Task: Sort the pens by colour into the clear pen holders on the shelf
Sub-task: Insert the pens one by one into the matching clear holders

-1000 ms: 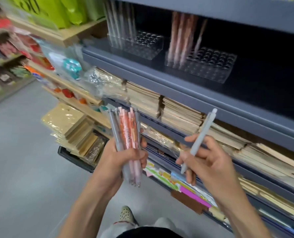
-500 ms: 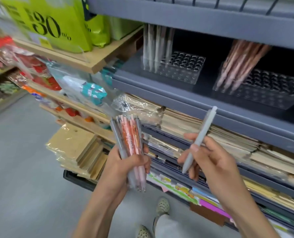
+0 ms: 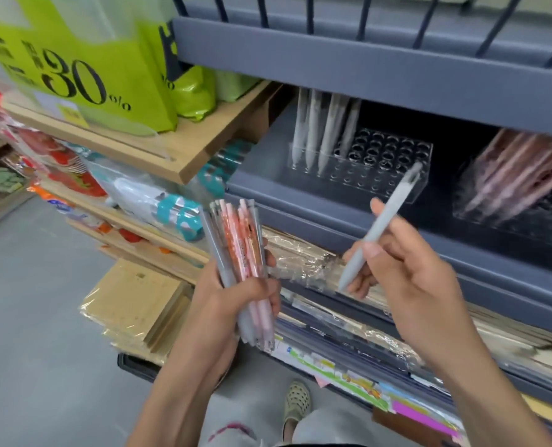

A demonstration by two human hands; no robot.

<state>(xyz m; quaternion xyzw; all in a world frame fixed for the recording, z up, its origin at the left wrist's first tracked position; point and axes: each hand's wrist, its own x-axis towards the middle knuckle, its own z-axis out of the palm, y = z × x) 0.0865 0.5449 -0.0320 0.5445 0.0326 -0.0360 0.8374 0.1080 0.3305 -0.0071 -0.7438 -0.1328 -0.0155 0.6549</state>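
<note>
I pinch a grey pen (image 3: 376, 230), tilted, in my right hand (image 3: 410, 279), just below the left holder (image 3: 381, 169) of grey pens. My left hand (image 3: 232, 304) grips a pink-and-grey bundle (image 3: 239, 253). The right holder (image 3: 526, 214) on the shelf (image 3: 300, 201) has pink pens.

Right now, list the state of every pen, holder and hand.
Grey pen, tilted, pinched by right hand.
Pen bundle, upright, gripped by left hand.
Grey-pen holder, four grey pens at its left end.
Pink-pen holder, pink pens leaning, blurred.
</note>
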